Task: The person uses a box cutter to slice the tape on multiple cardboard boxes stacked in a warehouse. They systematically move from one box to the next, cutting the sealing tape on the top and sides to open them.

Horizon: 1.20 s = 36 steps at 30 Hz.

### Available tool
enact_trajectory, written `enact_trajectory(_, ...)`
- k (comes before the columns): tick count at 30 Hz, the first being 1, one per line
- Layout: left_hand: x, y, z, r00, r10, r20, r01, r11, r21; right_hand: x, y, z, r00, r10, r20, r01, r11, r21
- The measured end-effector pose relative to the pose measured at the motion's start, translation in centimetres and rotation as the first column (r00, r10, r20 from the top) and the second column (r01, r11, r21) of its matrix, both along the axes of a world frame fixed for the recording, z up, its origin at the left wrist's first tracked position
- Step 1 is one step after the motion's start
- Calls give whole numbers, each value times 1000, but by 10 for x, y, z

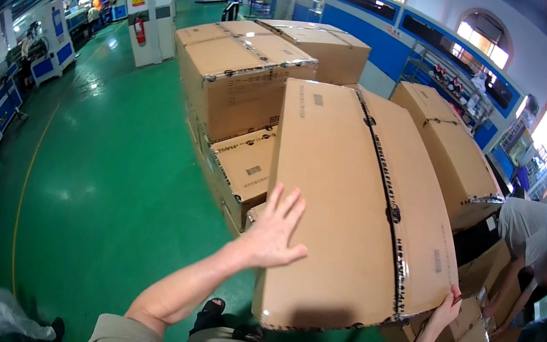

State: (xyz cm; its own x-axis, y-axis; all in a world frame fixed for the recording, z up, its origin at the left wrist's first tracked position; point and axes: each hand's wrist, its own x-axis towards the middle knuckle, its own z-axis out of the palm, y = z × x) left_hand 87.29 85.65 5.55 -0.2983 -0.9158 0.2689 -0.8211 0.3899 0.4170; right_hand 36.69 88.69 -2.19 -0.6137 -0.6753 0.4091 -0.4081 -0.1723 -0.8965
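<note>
A large brown cardboard box [331, 208] is right before me, sealed along its top with black-and-clear printed tape [386, 177]. My left hand [271, 236] lies on its left side, fingers spread and thumb pointing right over the top face. At the near right corner my right hand [445, 310] grips the box edge; part of its fingers is hidden behind the corner. Something small and red shows by those fingertips. Under and beyond the left edge sits a lower box [244, 163], partly covered by the big one.
More taped boxes [240, 85] are stacked beyond, and another box [444, 143] stands at the right. A co-worker [533, 234] bends over open cartons [472, 335] at lower right. Green floor [99, 201] with a yellow line extends left, past a pillar [144, 3] with a fire extinguisher [139, 31].
</note>
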Motion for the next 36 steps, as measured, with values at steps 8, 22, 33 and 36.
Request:
enact_trajectory(8,-74,68,-7,987,-150,-59,151,988,24,-124,-72,-14,990,-33,-135,38,999,36)
enact_trajectory(22,-107,88,-35,752,-484,-447,505,859,-81,-96,32,33,992,7,126,-26,989,145)
enact_trajectory(33,172,89,-188,931,-197,-307,325,830,453,123,268,-218,491,-691,530,60,634,771)
enact_trajectory(36,245,107,-208,977,30,-212,93,831,548,211,264,-270,496,-722,483,-151,476,866)
